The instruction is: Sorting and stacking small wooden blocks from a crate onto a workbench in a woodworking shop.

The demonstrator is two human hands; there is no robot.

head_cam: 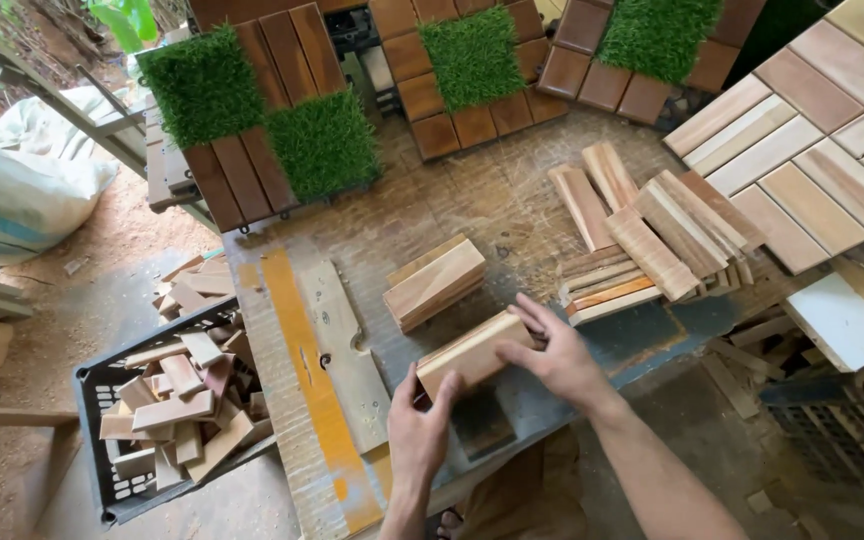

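From the head camera, the person's left hand [420, 425] and right hand [552, 355] clasp a small stack of short wood slats [472, 352] between them, just above the near edge of the counter [472, 200]. The left hand's fingers curl round the stack's near end; the right hand lies partly spread against its far end, fingers over the top. How many slats make up the stack is hard to tell.

Just beyond it, apart from the hands, a second slat stack [434, 283] lies tilted on the counter, with bare counter open around it. Toward the counter's right edge a loose heap of slats [652, 240] fans out, some overhanging one another. A yellow-striped board [317, 380] runs along the counter's left edge, past the near edge and out of the picture.

At the far edge, wood-and-artificial-grass deck tiles [262, 120] sit side by side, cut off at the top of the view. A pale slatted deck tile [812, 150] fills the upper right corner, cut off by the frame.

Below the left edge, on the dirt floor, a black plastic crate [102, 400] holds wood offcuts [177, 400]. A white sack [12, 190] lies far left. The ground under the right edge is cluttered and hard to make out.
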